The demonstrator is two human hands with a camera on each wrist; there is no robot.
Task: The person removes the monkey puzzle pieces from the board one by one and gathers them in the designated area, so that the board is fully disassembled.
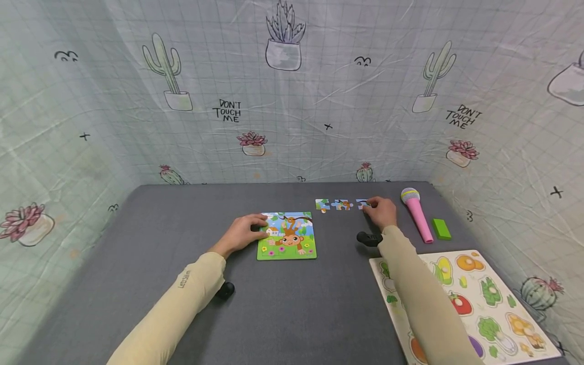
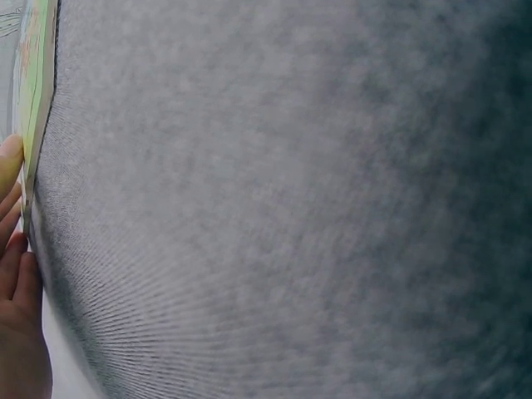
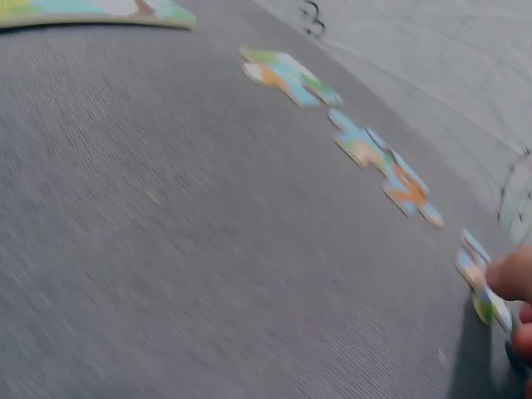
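Note:
A square jigsaw puzzle [image 1: 287, 248] with a monkey picture lies on the grey table. The left hand [image 1: 243, 233] rests at its left side, fingers and thumb over the edge. In the left wrist view the puzzle [image 2: 37, 91] appears edge-on beside the fingertips. At the back, the right hand [image 1: 383, 212] pinches a small jigsaw piece [image 1: 362, 203] between thumb and fingers. That piece [image 3: 474, 268] looks slightly tilted in the right wrist view, partly hidden by a finger. To its left, two loose pieces sit in a row: a middle piece [image 1: 342, 205] and a left piece [image 1: 322, 204].
A pink toy microphone [image 1: 418, 215] lies right of the right hand, with a green block [image 1: 441, 229] beyond it. A vegetable puzzle board [image 1: 474, 274] lies at the front right, under the right forearm. Patterned cloth [image 1: 301, 111] encloses the table's back and sides.

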